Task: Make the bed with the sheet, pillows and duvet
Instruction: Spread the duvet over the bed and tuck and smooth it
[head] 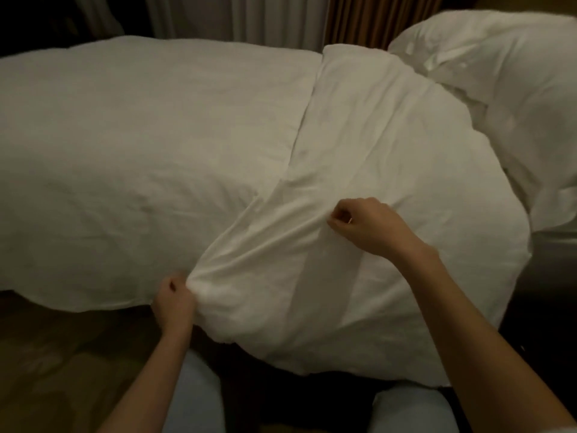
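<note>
Bedside: both hands (175,300) pinching duvet (374,151).

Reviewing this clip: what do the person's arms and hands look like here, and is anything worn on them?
Both forearms are bare, with no sleeves, gloves or watch visible. The right hand seems to carry a thin ring on one finger, though it is small and dim. The left hand shows no jewellery. Light blue trousers show at the bottom.

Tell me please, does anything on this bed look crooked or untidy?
Yes. The folded-back band of the duvet runs slanted across the bed, bunched where the left hand grips its edge and the right hand pinches it. The pillows at the right lie rumpled.
</note>
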The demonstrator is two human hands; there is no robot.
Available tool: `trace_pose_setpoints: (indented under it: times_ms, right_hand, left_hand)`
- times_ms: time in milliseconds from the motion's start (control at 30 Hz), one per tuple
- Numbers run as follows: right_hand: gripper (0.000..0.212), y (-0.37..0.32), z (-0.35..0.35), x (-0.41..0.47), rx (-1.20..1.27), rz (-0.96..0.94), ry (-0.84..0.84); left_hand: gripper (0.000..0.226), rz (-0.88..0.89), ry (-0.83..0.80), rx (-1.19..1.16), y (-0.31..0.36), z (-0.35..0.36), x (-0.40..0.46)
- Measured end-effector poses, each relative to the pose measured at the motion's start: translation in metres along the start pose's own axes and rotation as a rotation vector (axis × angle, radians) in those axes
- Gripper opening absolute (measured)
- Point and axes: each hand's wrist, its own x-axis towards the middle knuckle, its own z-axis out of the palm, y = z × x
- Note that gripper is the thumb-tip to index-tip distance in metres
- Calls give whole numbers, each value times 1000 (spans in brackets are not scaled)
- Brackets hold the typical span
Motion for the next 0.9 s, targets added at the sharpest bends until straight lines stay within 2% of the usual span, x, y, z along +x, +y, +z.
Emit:
trace_pose_setpoints:
  times_ms: [33,67,133,233,333,367,467,567,633,800,900]
  right_hand:
    - [18,2,0,2,1,-56,30]
    - [25,2,0,4,-14,-143,63]
    - [49,1,-3,15,-161,-355,90]
    - [71,-4,-11,38,-593,-545,-24]
    - [92,-4,-17,55,-948,-605,-129]
    - [97,-5,-19,57,-1030,-611,-148]
    - [105,-12,-21,60,-1191,-630,-177]
    - [100,-18,-19,67,-1241,-672,-183]
    - [88,-25,-20,72,-1225,-693,-190]
    - [57,-35,-22,78,-1285,-788,-267]
    - [50,-31,-25,82,-1225,-752,-377]
  left_hand:
    - [25,-94,89,54,-4,2,7]
    - [25,-129,145,100,-6,4,8]
    - [20,2,126,80,3,13,-3]
    - [14,409,-91,-78,24,35,-42]
    - [42,658,-470,-40,37,59,-70]
    - [55,678,-549,10,39,68,-75]
    - [92,522,-640,96,52,92,-92]
    - [104,408,-716,79,65,106,-99]
    - [96,379,-791,55,67,109,-99]
    - [39,254,-921,-30,66,99,-106]
    - [32,288,-1017,-76,65,92,-109]
